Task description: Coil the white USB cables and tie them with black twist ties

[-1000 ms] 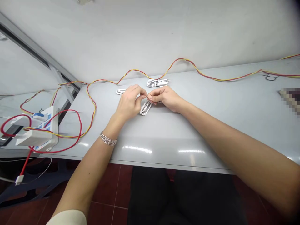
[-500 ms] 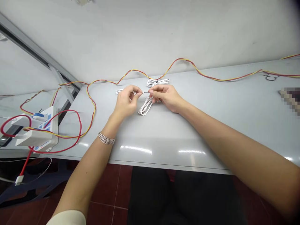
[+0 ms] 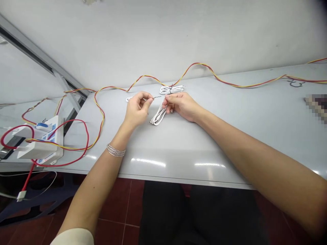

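My left hand pinches a thin black wire tie, whose free end points right toward my other hand. My right hand has thumb and forefinger pressed together just right of that end; whether anything is between them is too small to tell. Under its fingers lies a coiled white cable, partly covered. Behind the hands rests a white cable bundle bound with a black tie. Another white cable shows behind my left hand, mostly hidden.
A red and yellow twisted wire runs along the back of the grey table. At left stands a white power strip with plugged adapters and red cables. Loose black ties and a blurred object are at right.
The black tie's right end has come away from my right fingers, leaving a small gap. It now extends only from my left hand.
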Motion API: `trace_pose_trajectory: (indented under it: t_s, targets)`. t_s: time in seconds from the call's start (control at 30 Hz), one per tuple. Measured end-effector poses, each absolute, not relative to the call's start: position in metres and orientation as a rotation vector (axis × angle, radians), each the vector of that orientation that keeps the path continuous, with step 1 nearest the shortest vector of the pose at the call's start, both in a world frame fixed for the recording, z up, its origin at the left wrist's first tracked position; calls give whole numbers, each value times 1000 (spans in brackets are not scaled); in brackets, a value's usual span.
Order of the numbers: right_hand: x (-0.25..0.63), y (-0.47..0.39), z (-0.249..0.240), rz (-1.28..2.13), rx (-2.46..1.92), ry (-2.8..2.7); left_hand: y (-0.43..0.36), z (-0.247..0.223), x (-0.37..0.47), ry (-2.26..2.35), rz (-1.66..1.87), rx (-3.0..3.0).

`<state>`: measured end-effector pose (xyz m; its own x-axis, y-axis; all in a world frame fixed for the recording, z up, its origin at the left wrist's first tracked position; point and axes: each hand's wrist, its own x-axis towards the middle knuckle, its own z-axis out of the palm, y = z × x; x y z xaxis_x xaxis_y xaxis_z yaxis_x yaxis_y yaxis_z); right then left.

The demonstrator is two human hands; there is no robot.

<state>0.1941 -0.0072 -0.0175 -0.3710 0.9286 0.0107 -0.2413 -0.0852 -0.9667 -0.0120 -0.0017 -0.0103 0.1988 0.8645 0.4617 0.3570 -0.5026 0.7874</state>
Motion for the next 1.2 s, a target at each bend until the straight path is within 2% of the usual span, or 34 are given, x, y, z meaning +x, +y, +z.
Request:
trace_pose_trajectory:
  t_s: [0.57, 0.8, 1.1, 1.2]
  targets:
    - [194, -7, -18, 1611, -844, -1250, -11, -5, -5, 1158, 1177, 1929]
    - [192, -8, -19, 1561, -872, -1210, -11, -5, -2, 1075, 1194, 1735]
    - [182, -12, -21, 1387, -974, -1263, -11, -7, 1, 1076, 1202, 1616]
    - [185, -10, -23, 1144, -1090, -1319, -11, -7, -1, 1211, 1140, 1721]
